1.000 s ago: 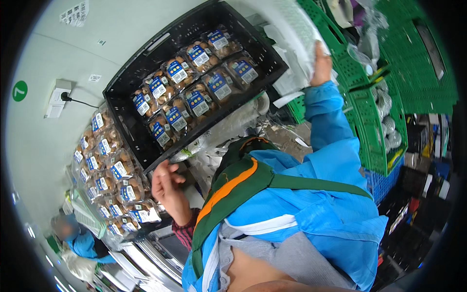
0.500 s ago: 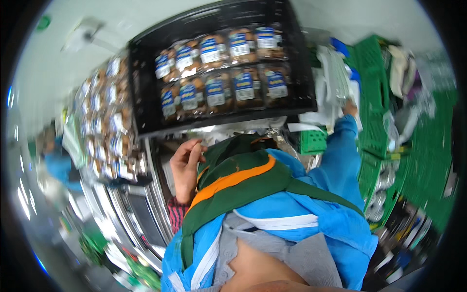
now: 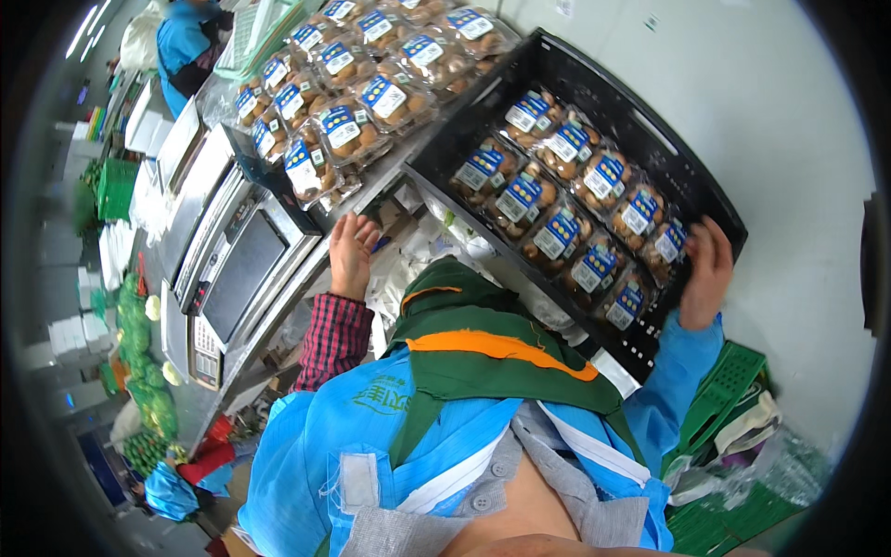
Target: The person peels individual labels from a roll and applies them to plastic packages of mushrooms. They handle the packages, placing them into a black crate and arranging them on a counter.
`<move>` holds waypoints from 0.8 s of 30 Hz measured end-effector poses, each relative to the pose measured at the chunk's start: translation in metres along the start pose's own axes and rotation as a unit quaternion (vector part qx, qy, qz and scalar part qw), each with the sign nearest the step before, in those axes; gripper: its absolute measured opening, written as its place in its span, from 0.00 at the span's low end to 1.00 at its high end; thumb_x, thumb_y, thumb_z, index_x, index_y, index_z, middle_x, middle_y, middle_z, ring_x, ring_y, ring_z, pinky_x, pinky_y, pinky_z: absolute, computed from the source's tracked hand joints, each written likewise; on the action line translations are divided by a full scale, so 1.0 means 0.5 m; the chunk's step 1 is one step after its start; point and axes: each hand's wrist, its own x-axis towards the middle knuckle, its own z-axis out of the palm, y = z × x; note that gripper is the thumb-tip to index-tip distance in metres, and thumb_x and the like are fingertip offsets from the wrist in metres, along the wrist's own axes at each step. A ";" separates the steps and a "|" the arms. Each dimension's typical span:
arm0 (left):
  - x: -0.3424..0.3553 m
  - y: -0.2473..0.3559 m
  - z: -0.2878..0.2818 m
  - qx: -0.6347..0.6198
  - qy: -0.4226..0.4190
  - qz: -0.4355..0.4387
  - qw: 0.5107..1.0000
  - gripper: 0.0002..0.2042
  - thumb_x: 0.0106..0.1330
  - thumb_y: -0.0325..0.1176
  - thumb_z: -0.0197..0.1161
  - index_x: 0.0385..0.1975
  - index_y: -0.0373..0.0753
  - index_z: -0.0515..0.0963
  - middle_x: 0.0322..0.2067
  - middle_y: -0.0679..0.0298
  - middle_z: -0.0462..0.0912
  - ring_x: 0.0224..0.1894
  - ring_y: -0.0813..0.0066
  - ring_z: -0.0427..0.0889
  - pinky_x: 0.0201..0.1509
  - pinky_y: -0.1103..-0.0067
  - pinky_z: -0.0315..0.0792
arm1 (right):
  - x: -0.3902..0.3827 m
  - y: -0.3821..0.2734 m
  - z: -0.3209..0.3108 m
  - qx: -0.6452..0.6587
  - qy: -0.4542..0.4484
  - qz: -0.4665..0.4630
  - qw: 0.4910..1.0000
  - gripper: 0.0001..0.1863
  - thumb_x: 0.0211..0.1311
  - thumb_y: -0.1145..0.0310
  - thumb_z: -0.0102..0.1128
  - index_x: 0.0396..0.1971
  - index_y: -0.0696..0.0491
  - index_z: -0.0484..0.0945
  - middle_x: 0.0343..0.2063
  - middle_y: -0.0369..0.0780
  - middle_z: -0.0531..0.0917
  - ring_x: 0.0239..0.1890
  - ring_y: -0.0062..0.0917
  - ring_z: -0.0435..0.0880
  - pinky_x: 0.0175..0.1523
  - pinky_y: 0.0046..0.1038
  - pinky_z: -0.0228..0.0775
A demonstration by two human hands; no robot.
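Clear plastic packs of what look like brown mushrooms (image 3: 561,234), with blue and white labels, lie in two rows inside a black crate (image 3: 640,116). My right hand (image 3: 708,274) is at the crate's right end, beside the last packs, fingers apart and slightly bent. Nothing shows in its grasp; whether the fingertips touch a pack or the rim I cannot tell. Between the crate and a scale, my left hand (image 3: 351,255) hangs with its fingers spread and empty. More of the same packs (image 3: 343,130) are piled on the metal table left of the crate.
A weighing and labelling machine (image 3: 246,274) with a keypad stands at the left. Green crates (image 3: 729,381) holding plastic film are low on the right. A person in blue (image 3: 186,46) is at the far left. Green net bags (image 3: 144,371) lie further left.
My view has turned, so the crate now sits further right and tilted. My right hand has come from the white trays to the crate's right end. My left fingers have uncurled.
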 end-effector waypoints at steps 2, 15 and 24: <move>0.038 0.014 -0.023 -0.061 0.047 0.006 0.997 0.23 0.65 0.42 0.62 0.54 0.38 0.63 0.44 0.61 0.72 0.42 0.71 0.76 0.46 0.73 0.74 | 0.030 -0.082 0.175 0.012 -0.150 -0.003 0.989 0.14 0.64 0.70 0.56 0.48 0.59 0.77 0.36 0.37 0.81 0.35 0.18 0.78 0.42 0.20 0.72; 0.162 0.093 -0.075 -0.231 0.007 0.011 0.973 0.30 0.63 0.45 0.64 0.57 0.34 0.61 0.54 0.59 0.64 0.53 0.68 0.68 0.60 0.72 0.66 | 0.549 0.033 0.921 -0.394 -0.221 -0.164 0.877 0.37 0.56 0.43 0.57 0.48 0.66 0.75 0.43 0.54 0.80 0.47 0.41 0.81 0.52 0.35 0.71; 0.195 0.127 -0.065 -0.202 0.057 -0.029 0.977 0.22 0.59 0.51 0.66 0.38 0.37 0.70 0.31 0.69 0.73 0.33 0.80 0.72 0.38 0.81 0.73 | 0.604 0.052 0.966 -0.217 -0.406 0.011 0.888 0.37 0.35 0.43 0.77 0.27 0.67 0.80 0.23 0.44 0.81 0.24 0.25 0.76 0.26 0.26 0.62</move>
